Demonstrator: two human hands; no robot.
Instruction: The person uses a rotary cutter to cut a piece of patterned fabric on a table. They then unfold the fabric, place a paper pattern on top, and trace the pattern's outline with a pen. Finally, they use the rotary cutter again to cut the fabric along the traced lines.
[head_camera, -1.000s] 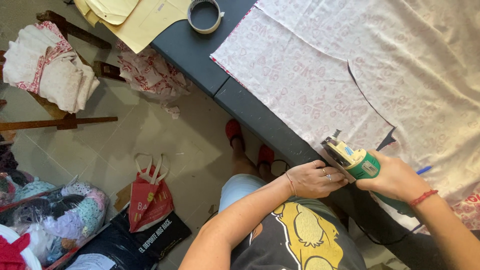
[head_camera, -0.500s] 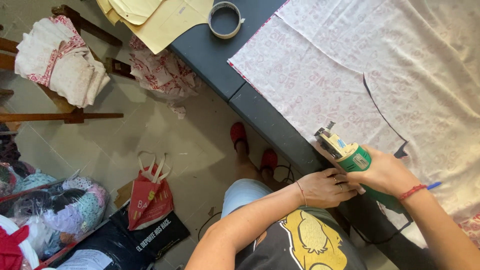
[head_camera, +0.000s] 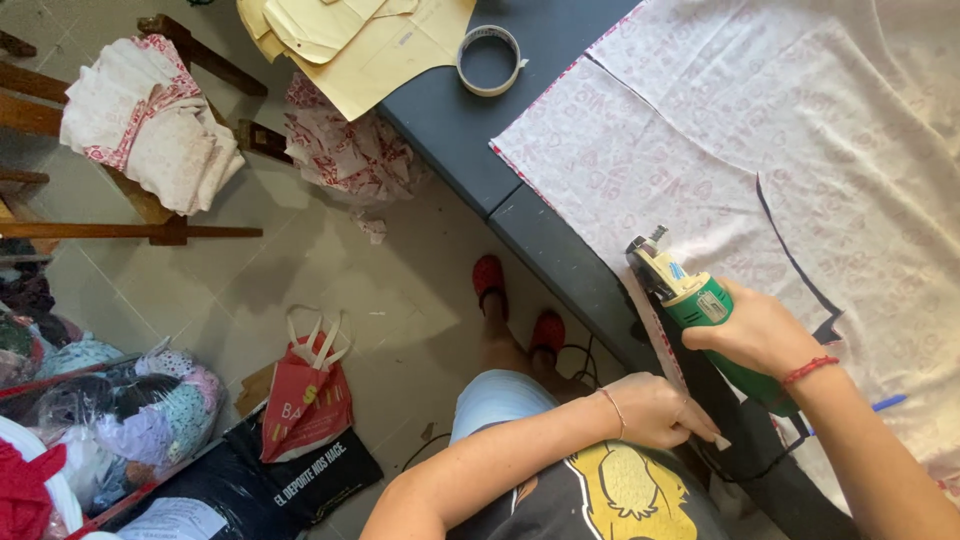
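1. Our right hand (head_camera: 762, 330) is wrapped around the green body of the electric fabric cutter (head_camera: 700, 310), fingers closed firmly on it. The cutter sits on the patterned fabric (head_camera: 700, 130) near the front edge of the dark tabletop (head_camera: 450, 120), its blade end pointing away from us.
2. Our left hand (head_camera: 655, 410) pinches the fabric's near edge just below the cutter, fingers closed on the cloth where it hangs at the tabletop's edge.
3. We judge the cutter to be fairly heavy and rigid, best held around its cylindrical body well behind the blade, as we hold it now; a dark cord trails from its rear.
4. The fabric looks thin, soft and light, lying in layers, so it will likely shift or bunch unless pressed flat or kept taut close to the cut line. A dark curved slit already shows to the right of the cutter.
5. Farther off on the tabletop lie a roll of tape (head_camera: 489, 60) and paper pattern pieces (head_camera: 370, 45). Below us are red shoes (head_camera: 518, 305) on the tiled floor and a red bag (head_camera: 310, 400).
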